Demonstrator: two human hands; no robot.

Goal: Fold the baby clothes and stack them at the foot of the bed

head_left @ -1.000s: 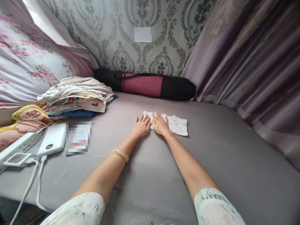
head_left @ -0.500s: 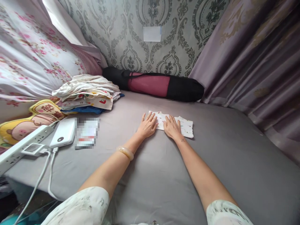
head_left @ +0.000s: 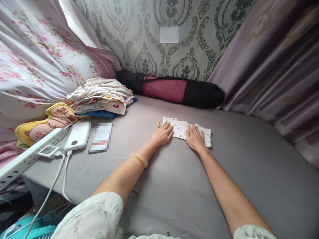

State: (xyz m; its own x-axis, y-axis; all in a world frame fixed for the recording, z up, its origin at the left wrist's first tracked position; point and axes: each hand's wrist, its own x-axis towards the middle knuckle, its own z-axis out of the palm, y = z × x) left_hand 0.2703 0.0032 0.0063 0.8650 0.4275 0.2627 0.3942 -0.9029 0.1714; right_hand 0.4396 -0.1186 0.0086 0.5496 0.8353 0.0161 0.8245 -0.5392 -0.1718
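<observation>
A small white garment or cloth (head_left: 179, 127) with a scattered print lies folded into a flat strip on the grey sheet. My left hand (head_left: 163, 132) rests flat on its left end, fingers spread. Over its right half, my right hand (head_left: 195, 137) lies palm down with the fingers stretched out. Neither hand grips the cloth; both press on it from above. The parts under my palms are hidden, and I cannot tell exactly what kind of garment it is.
Folded clothes (head_left: 102, 96) are stacked at the back left. A black and maroon long bag (head_left: 164, 89) lies along the wall. On the left are a pig cushion (head_left: 37, 129), a power strip (head_left: 32, 156), a white power bank (head_left: 77, 136) with cables and a blurred packet (head_left: 100, 137).
My right hand has slid right along the cloth, away from my left hand, baring more of its middle. The whole view has shifted slightly, with things now further right.
</observation>
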